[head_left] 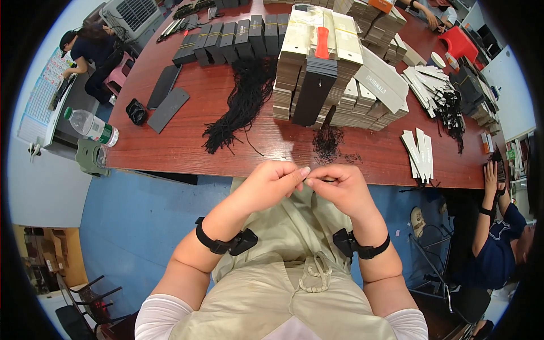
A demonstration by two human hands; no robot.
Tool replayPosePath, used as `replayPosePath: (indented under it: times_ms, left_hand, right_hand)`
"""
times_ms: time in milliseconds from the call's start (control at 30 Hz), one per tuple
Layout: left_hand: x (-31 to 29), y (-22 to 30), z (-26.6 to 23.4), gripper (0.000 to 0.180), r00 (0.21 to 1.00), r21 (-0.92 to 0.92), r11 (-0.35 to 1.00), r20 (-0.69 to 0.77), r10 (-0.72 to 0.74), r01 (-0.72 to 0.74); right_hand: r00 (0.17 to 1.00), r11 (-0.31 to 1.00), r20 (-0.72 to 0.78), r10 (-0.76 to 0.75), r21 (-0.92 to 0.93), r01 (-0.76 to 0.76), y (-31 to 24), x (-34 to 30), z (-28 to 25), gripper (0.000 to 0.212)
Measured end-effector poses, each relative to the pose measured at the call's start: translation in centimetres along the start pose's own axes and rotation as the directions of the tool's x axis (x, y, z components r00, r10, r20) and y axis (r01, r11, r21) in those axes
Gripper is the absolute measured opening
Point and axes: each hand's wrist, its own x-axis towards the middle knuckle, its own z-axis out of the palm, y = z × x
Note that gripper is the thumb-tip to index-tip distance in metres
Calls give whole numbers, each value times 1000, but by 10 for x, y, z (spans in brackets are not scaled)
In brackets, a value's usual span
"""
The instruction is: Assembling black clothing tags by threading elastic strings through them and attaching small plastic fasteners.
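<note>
My left hand point(273, 180) and my right hand point(341, 186) meet at the table's near edge, thumbs and fingertips pinched together. A thin dark bit shows at the right fingertips; it is too small to name, and what the left fingers hold is hidden. Just beyond my hands lies a pile of small black loop-like pieces point(327, 143). Left of it spreads a bundle of black cords point(241, 105). Tall stacks of pale cards point(292, 56) stand behind the pile, with a stack of black cards point(313, 96) in front and an orange-red tool handle point(322, 42) on top.
Banded black card stacks point(226, 42) line the table's back left, with loose black cards point(169, 109) nearer. A plastic bottle point(93, 126) stands at the left edge. White strips point(418, 156) lie at right. Co-workers sit at left point(99, 54), right point(496, 243) and far right point(433, 17).
</note>
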Motion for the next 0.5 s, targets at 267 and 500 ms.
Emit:
replayPosePath:
  times_ms: [267,500]
  left_hand:
    - [6,-16,1,23,992,-101,991,-93,84,-93]
    - [-3,-5,0,14,985,103,986,-93,143,-133]
  right_hand:
    - [992,997,-119,-44,-64,37,9,0,4,11]
    - [989,991,-124,-79,-116,65,13,0,0,8]
